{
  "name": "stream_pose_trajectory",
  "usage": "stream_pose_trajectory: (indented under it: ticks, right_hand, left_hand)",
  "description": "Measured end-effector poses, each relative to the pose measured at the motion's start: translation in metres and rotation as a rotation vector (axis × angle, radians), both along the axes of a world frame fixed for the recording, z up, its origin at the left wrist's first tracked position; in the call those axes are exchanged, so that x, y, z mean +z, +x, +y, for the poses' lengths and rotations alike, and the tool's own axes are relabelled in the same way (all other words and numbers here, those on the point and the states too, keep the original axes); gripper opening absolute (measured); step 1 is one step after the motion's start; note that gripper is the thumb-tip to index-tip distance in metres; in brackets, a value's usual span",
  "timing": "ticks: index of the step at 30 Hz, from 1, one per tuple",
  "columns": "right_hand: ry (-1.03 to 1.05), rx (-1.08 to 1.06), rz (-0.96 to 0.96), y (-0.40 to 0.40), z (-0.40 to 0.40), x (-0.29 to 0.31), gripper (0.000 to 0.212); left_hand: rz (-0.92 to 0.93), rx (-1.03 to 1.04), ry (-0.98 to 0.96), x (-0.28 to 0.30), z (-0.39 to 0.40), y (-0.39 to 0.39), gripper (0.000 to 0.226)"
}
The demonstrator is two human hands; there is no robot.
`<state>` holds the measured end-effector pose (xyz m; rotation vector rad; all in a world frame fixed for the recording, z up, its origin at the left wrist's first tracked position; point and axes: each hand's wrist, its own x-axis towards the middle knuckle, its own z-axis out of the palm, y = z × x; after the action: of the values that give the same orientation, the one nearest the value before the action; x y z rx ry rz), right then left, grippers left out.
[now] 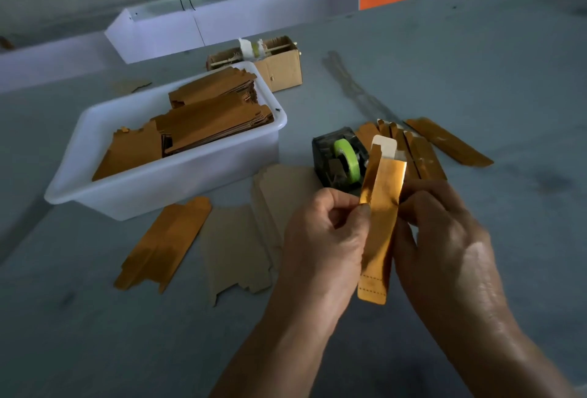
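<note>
Folding is the step in hand, I judge; left hand (320, 238) and right hand (444, 238) both pinch the gold carton (379, 222), held upright above the tabletop (476, 64), just before the tape dispenser (341, 159); next the open top flap needs tucking, probably then taping

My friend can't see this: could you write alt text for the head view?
The left hand pinches the left edge of a narrow gold carton held over a grey table, while the right hand grips its other side. Behind it sits a tape dispenser with a green roll; a white tub of stacked gold blanks stands to the left.
</note>
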<state>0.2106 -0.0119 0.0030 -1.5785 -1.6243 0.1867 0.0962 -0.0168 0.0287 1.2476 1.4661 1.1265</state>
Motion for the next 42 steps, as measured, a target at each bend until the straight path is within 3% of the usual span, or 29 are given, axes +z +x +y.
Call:
stream_pose_trajectory:
  ticks: [6, 10, 12, 16, 19, 24, 30, 39, 42]
  right_hand:
    - [0.003, -0.009, -0.128, 0.001, 0.002, 0.003, 0.01]
    - [-0.099, 0.081, 0.058, 0.014, 0.0, 0.002, 0.009]
    - [-0.181, 0.118, 0.235, 0.023, -0.002, 0.003, 0.009]
    - [-0.301, 0.155, 0.605, 0.024, -0.005, 0.001, 0.014]
    - [-0.342, 0.183, 0.748, 0.018, -0.006, -0.003, 0.014]
    - [-0.297, 0.204, 0.813, 0.015, -0.011, -0.003, 0.006]
    - [-0.321, 0.201, 0.783, 0.016, -0.007, -0.008, 0.006]
    - [-0.304, 0.124, 0.691, 0.015, -0.002, -0.021, 0.014]
    - [-0.286, 0.091, 0.593, 0.013, -0.002, -0.024, 0.016]
  left_hand:
    - [0.086, 0.013, 0.015, 0.002, 0.001, 0.001, 0.005]
    - [0.085, -0.024, -0.019, 0.0, 0.003, -0.002, 0.008]
    - [-0.124, -0.051, -0.121, -0.002, 0.004, -0.01, 0.011]
    - [-0.725, -0.065, -0.244, -0.002, 0.002, -0.027, 0.011]
    - [-0.801, -0.071, -0.25, -0.006, -0.001, -0.037, 0.021]
    - [-0.745, -0.144, -0.138, -0.004, -0.004, -0.044, 0.013]
    - [-0.34, -0.313, 0.004, 0.0, 0.004, -0.029, 0.006]
    - [0.056, -0.387, 0.046, -0.002, 0.014, -0.027, 0.013]
    - [0.085, -0.38, 0.081, -0.003, 0.012, -0.027, 0.01]
